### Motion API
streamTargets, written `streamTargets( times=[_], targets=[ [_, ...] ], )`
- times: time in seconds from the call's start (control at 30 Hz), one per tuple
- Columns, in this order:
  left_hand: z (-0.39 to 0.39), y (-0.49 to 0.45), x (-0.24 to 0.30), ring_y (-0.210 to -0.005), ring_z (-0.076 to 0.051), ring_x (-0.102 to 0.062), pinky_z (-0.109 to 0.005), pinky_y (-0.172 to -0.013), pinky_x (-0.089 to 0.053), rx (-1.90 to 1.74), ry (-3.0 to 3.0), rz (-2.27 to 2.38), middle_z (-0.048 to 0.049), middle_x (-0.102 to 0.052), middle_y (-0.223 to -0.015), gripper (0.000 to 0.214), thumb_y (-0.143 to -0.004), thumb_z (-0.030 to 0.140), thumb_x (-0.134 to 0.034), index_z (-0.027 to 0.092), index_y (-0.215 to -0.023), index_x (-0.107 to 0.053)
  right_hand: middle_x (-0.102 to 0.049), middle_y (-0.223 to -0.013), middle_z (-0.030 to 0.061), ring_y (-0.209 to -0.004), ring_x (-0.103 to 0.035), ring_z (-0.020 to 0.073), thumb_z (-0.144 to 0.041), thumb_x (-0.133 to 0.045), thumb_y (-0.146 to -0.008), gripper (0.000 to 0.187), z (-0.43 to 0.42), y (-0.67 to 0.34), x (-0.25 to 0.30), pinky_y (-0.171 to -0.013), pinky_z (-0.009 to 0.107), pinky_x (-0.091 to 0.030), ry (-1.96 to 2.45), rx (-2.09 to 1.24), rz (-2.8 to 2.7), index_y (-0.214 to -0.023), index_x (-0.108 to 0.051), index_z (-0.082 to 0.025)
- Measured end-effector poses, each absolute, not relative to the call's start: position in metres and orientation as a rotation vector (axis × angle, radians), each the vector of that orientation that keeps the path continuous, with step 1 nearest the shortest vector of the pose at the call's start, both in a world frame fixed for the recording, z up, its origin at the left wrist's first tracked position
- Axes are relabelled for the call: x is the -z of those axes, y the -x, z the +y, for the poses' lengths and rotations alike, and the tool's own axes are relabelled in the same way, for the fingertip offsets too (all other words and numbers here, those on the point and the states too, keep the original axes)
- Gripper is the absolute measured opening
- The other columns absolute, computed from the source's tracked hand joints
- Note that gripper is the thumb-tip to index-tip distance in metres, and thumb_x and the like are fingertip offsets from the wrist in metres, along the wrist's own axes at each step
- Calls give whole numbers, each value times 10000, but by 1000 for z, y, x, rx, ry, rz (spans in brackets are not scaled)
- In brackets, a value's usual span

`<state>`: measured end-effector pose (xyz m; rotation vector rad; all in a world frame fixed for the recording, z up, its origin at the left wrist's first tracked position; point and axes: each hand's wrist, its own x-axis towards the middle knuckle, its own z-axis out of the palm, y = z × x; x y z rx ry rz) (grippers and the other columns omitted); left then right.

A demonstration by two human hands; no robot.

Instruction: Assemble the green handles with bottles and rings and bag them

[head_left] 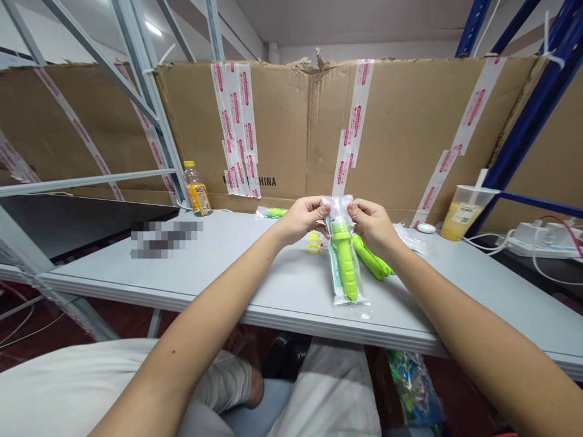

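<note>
A clear plastic bag (337,209) hangs upright between my hands, a bright green ridged tube-shaped item (346,261) inside it beside a printed card. My left hand (306,218) pinches the bag's upper left corner. On the upper right corner, the fingers of my right hand (371,220) are closed as well. Behind the bag, another green item (373,261) lies on the table, partly hidden by my right hand and the bag. Several yellow rings (313,242) lie just left of the bag. Farther back, a bagged green item (276,212) rests near the cardboard.
The grey table (204,267) backs onto a taped cardboard wall (282,121). An orange drink bottle (198,191) stands at the back left. On the right are a drink cup (464,212), a white round object (426,228) and a power strip (542,240) with cables.
</note>
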<state>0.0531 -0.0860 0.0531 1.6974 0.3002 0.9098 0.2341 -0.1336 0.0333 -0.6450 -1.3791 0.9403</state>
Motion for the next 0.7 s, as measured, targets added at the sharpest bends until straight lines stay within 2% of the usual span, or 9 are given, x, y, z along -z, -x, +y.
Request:
streamTargets(
  times=[0.13,0.2,0.33,0.43,0.5,0.7],
  targets=[
    [-71,-41,-59,-647,-118,-622,-264,-610,-536,-1077,-1544,322,-22,-651,-749,397,-714,494,-811,147,-823,-654,-558,-661,22,-572,-542,139,-572,-758,-753,427,-137,-236,-39,-450,265,-449,676,-991,-1373,-655,-607,-185],
    [-52,-26,-63,-624,-102,-609,-240,-613,-532,-1290,-1387,365,-4,-645,-728,263,-751,365,-803,161,-809,-647,-570,-657,34,-568,-543,140,-569,-747,-760,424,-137,-238,-42,-435,258,-440,694,-1000,-1336,-666,-617,-176],
    [-3,22,-59,-677,-115,-647,-245,-673,-573,-1727,-957,634,-34,-676,-769,46,-878,190,-644,149,-858,-633,-559,-636,28,-548,-535,133,-476,-759,-755,350,-135,-242,-44,-414,245,-426,720,-979,-1279,-672,-621,-165],
    [25,56,-41,-688,-107,-659,-211,-648,-585,-1801,-695,1021,-60,-667,-788,60,-916,124,-568,129,-888,-621,-566,-654,27,-554,-544,134,-388,-753,-751,278,-133,-242,-43,-410,245,-427,743,-970,-1274,-660,-611,-167],
    [36,68,-28,-715,-98,-666,-194,-660,-597,-1808,-636,1116,-52,-642,-802,90,-914,69,-540,130,-924,-604,-570,-663,24,-554,-546,131,-342,-749,-742,241,-132,-241,-41,-411,243,-429,763,-966,-1272,-656,-606,-168],
    [58,60,-5,-709,-119,-682,-252,-656,-635,-1693,-675,1261,-52,-627,-835,207,-824,-37,-579,123,-956,-588,-564,-613,14,-487,-520,118,-290,-693,-763,206,-133,-239,-41,-411,251,-426,849,-965,-1301,-636,-592,-163]
  ],
)
